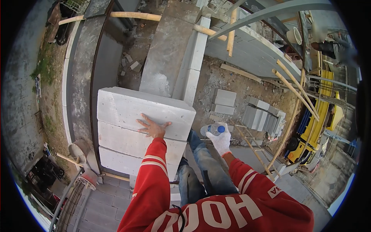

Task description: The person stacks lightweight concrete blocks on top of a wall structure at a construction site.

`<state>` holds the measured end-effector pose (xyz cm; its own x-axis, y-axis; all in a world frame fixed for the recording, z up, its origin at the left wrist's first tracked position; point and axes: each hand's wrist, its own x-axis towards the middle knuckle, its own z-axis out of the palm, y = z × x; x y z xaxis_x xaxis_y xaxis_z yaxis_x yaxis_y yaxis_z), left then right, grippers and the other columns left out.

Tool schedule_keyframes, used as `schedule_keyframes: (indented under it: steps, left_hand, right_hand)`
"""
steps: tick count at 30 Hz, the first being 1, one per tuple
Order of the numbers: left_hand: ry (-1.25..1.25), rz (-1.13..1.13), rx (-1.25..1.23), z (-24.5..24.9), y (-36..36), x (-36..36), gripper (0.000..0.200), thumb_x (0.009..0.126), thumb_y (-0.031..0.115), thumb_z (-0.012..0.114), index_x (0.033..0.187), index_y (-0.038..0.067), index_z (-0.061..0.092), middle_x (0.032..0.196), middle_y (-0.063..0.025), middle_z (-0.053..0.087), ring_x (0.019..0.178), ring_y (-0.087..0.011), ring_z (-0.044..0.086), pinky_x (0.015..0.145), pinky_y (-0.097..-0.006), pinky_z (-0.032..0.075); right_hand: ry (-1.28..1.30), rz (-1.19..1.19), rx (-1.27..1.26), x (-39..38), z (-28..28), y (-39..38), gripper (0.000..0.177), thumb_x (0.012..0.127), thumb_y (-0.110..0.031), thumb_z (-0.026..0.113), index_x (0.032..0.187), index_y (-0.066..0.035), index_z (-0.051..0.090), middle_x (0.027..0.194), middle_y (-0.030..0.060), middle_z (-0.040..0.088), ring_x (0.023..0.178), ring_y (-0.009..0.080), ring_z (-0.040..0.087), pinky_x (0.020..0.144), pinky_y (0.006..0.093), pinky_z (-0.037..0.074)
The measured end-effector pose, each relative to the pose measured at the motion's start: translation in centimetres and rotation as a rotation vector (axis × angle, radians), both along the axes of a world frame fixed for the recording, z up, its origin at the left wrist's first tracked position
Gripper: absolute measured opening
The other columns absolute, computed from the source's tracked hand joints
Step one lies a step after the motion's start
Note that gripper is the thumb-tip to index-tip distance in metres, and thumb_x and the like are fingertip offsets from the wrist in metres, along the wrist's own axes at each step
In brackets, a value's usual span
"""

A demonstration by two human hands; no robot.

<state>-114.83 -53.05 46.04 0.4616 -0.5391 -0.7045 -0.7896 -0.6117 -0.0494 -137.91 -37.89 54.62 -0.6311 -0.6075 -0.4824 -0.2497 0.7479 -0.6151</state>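
My left hand [152, 128], bare, lies with spread fingers against a white concrete block [116, 106]. That block is the uppermost of a stack of several, and a second block [116, 135] shows just under it. My right hand [220, 143], in a white knitted glove, is closed around a clear plastic water bottle [210, 129] with a blue cap. The bottle is held out to the right of the stack, above the ground far below. The glove covers part of the bottle, and its water level is hard to make out.
A grey plank [164, 50] runs away behind the stack, beside a white block wall [193, 77]. Bamboo poles [135, 15] cross overhead. Below right are piled blocks [259, 116], a ladder [251, 147] and a yellow truck [320, 112]. Buckets [88, 178] stand at left.
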Motion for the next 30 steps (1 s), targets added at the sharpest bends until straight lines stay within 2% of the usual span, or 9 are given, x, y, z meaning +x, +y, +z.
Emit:
schedule_keyframes:
  steps: [8, 11, 13, 19, 22, 24, 28, 29, 30]
  left_hand:
    - [0.025, 0.025, 0.028, 0.3, 0.0, 0.1, 0.157, 0.047, 0.047, 0.096, 0.155, 0.023, -0.015, 0.161, -0.0196, -0.017, 0.141, -0.0614, -0.004, 0.102, -0.0748, 0.032]
    - [-0.029, -0.007, 0.011, -0.5, 0.5, 0.2, 0.157, 0.046, 0.05, 0.096, 0.155, 0.025, -0.015, 0.161, -0.0184, -0.014, 0.142, -0.0601, 0.003, 0.099, -0.0736, 0.038]
    - [-0.009, -0.001, 0.009, -0.3, 0.5, 0.4, 0.157, 0.046, 0.05, 0.096, 0.155, 0.025, -0.015, 0.161, -0.0184, -0.015, 0.142, -0.06, 0.003, 0.099, -0.0735, 0.038]
    - [-0.015, -0.037, 0.079, 0.8, -0.3, 0.1, 0.157, 0.048, 0.056, 0.093, 0.154, 0.022, -0.017, 0.16, -0.0217, -0.015, 0.142, -0.0601, 0.002, 0.098, -0.0722, 0.041]
    - [-0.032, -0.067, 0.097, 0.9, -0.5, 0.2, 0.157, 0.049, 0.061, 0.091, 0.154, 0.02, -0.018, 0.16, -0.0232, -0.016, 0.141, -0.0617, 0.002, 0.103, -0.0715, 0.036]
    - [-0.031, -0.09, 0.15, 1.5, -0.7, 0.0, 0.158, 0.049, 0.068, 0.087, 0.153, 0.014, -0.02, 0.16, -0.0238, -0.015, 0.145, -0.0554, -0.003, 0.11, -0.0708, 0.024]
    - [-0.058, -0.199, 0.162, 0.9, -0.5, 0.3, 0.161, 0.049, 0.075, 0.082, 0.152, 0.008, -0.022, 0.161, -0.024, -0.013, 0.149, -0.0442, -0.009, 0.114, -0.0686, 0.012]
    - [-0.052, -0.135, 0.129, 0.9, -0.4, 0.3, 0.157, 0.049, 0.065, 0.088, 0.153, 0.018, -0.021, 0.161, -0.0201, -0.017, 0.146, -0.0505, -0.004, 0.109, -0.0692, 0.024]
    - [-0.056, -0.133, 0.128, 0.4, -0.3, 0.4, 0.157, 0.049, 0.063, 0.089, 0.153, 0.02, -0.021, 0.161, -0.0184, -0.018, 0.145, -0.0525, -0.003, 0.108, -0.0695, 0.027]
  right_hand:
    - [0.024, 0.052, 0.02, -2.0, 0.9, -2.8, 0.061, 0.063, -0.025, 0.087, 0.114, -0.005, 0.06, 0.1, 0.0115, 0.067, 0.091, 0.0249, 0.065, 0.083, 0.0362, 0.052]
    - [0.097, 0.073, -0.101, -2.5, 2.5, -4.2, 0.06, 0.064, -0.023, 0.087, 0.114, -0.005, 0.06, 0.1, 0.0117, 0.068, 0.091, 0.0241, 0.066, 0.083, 0.036, 0.053]
    - [0.126, 0.043, -0.15, -3.1, 4.2, -5.7, 0.051, 0.066, -0.017, 0.085, 0.109, -0.006, 0.06, 0.096, 0.0069, 0.067, 0.086, 0.0167, 0.064, 0.08, 0.0319, 0.052]
    - [0.197, -0.008, -0.29, -6.4, 9.2, -7.9, 0.056, 0.066, -0.017, 0.085, 0.114, -0.007, 0.057, 0.103, 0.0077, 0.064, 0.093, 0.0199, 0.063, 0.085, 0.0336, 0.051]
    - [0.288, -0.039, -0.35, -8.3, 11.1, -6.8, 0.058, 0.066, -0.016, 0.085, 0.115, -0.007, 0.055, 0.104, 0.0084, 0.062, 0.097, 0.0218, 0.062, 0.087, 0.0348, 0.051]
    - [0.342, -0.045, -0.311, -9.7, 12.8, -5.9, 0.058, 0.066, -0.015, 0.085, 0.114, -0.007, 0.055, 0.103, 0.0081, 0.062, 0.096, 0.0217, 0.062, 0.087, 0.0347, 0.05]
    - [0.407, -0.076, -0.234, -11.7, 15.0, -2.5, 0.057, 0.065, -0.015, 0.085, 0.114, -0.007, 0.056, 0.102, 0.0091, 0.063, 0.096, 0.0213, 0.062, 0.087, 0.0347, 0.05]
    - [0.453, -0.082, -0.209, -11.9, 15.6, -1.7, 0.057, 0.065, -0.015, 0.084, 0.113, -0.006, 0.056, 0.102, 0.0096, 0.063, 0.095, 0.022, 0.063, 0.087, 0.0349, 0.051]
    - [0.459, -0.09, -0.217, -12.3, 16.0, -0.8, 0.057, 0.065, -0.015, 0.084, 0.113, -0.006, 0.056, 0.102, 0.0096, 0.063, 0.095, 0.022, 0.063, 0.087, 0.0349, 0.051]
